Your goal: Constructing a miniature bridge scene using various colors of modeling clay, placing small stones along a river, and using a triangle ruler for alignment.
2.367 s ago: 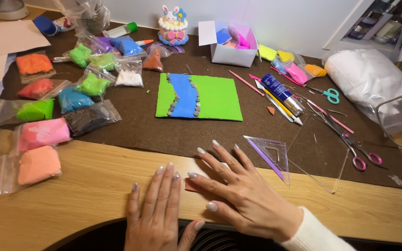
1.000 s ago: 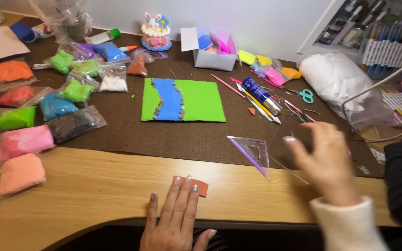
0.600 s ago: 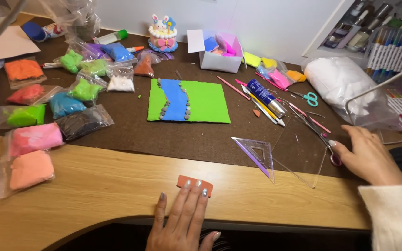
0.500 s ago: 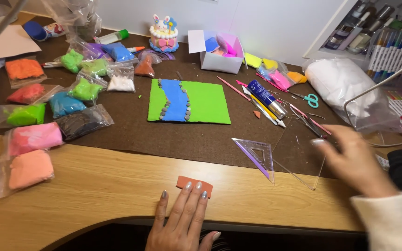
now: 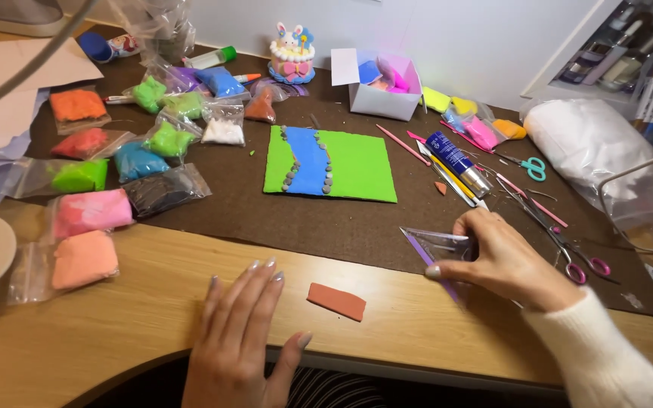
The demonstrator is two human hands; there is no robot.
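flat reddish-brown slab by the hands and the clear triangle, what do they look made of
The flat reddish-brown rectangular slab looks like soft modelling clay: matte, uneven edges, much like the clay in the bags nearby. The clear triangular ruler with a purple edge, gripped by the right hand, looks like hard glossy plastic: the table shows through it.

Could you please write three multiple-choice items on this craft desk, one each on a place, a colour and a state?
1. Where does the flat clay slab lie?
A. on bare wood between the hands
B. on the green board
C. in the white box

2. What colour is the strip across the green board?
A. red
B. blue
C. yellow

3. What is the right hand doing?
A. resting flat
B. gripping scissors
C. pinching the clear triangle ruler

Answers: 1 A, wood shows all round it; 2 B, a blue band edged with grey dots; 3 C, thumb and fingers close on it.
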